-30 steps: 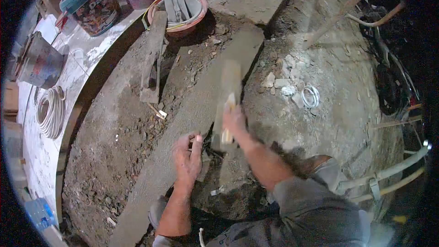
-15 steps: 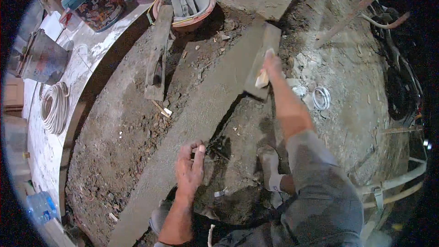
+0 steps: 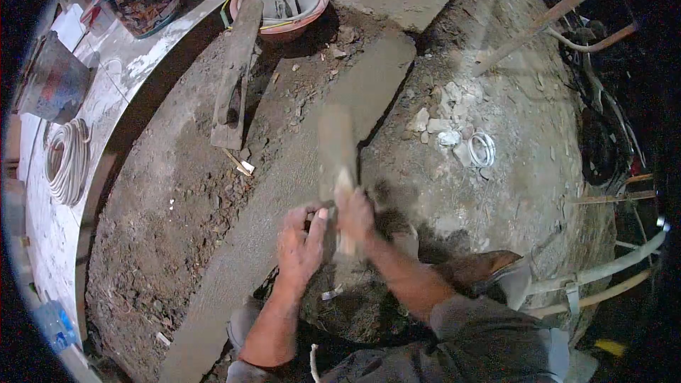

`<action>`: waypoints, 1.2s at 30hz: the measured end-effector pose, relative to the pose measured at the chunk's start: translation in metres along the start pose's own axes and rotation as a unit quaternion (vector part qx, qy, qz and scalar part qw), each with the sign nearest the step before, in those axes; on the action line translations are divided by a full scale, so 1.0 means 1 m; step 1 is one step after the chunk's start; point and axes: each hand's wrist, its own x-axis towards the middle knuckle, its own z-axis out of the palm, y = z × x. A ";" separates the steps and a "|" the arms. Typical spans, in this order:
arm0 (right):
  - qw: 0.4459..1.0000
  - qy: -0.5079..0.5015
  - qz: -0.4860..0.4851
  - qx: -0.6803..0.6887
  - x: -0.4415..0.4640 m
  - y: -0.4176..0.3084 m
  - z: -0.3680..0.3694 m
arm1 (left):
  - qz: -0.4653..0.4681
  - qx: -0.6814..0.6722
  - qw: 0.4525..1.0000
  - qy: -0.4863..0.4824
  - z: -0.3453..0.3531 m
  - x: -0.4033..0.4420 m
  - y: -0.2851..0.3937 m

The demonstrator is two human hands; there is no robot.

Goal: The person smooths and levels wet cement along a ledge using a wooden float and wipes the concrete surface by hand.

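Note:
My right hand [image 3: 357, 215] is wrapped round the handle of a wooden float [image 3: 335, 135], blurred by motion. The float's long board lies on or just over the edge of a smoothed grey mortar strip [image 3: 273, 191], which runs diagonally from lower left to upper right. Close beside it on the left is my left hand [image 3: 301, 237], over the strip's near edge. Its fingers are loosely bent with the thumb apart, and nothing shows in them.
A pink-rimmed basin [image 3: 323, 10] with boards stands at the top. A plank [image 3: 240, 64] lies on rubble left of the strip. Cable coils [image 3: 67, 159], a bucket [image 3: 57, 81] and a tub [image 3: 145, 0] sit on the left ledge. Long handles [image 3: 543, 21] slant at right.
My right hand has drawn the float from the strip's far end back toward me and left, beside my left hand. My left hand has barely moved. The view has shifted slightly.

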 end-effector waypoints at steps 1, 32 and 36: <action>0.939 -0.157 0.181 0.247 -0.015 -0.017 -0.019 | 0.025 0.005 1.000 -0.003 0.002 0.001 0.002; 0.990 -0.113 0.031 0.082 0.326 0.218 -0.071 | -0.076 0.102 0.989 0.077 0.015 0.044 0.020; 0.986 -0.109 -0.118 0.041 0.262 0.196 -0.062 | -0.068 0.069 0.994 0.056 0.006 0.046 0.009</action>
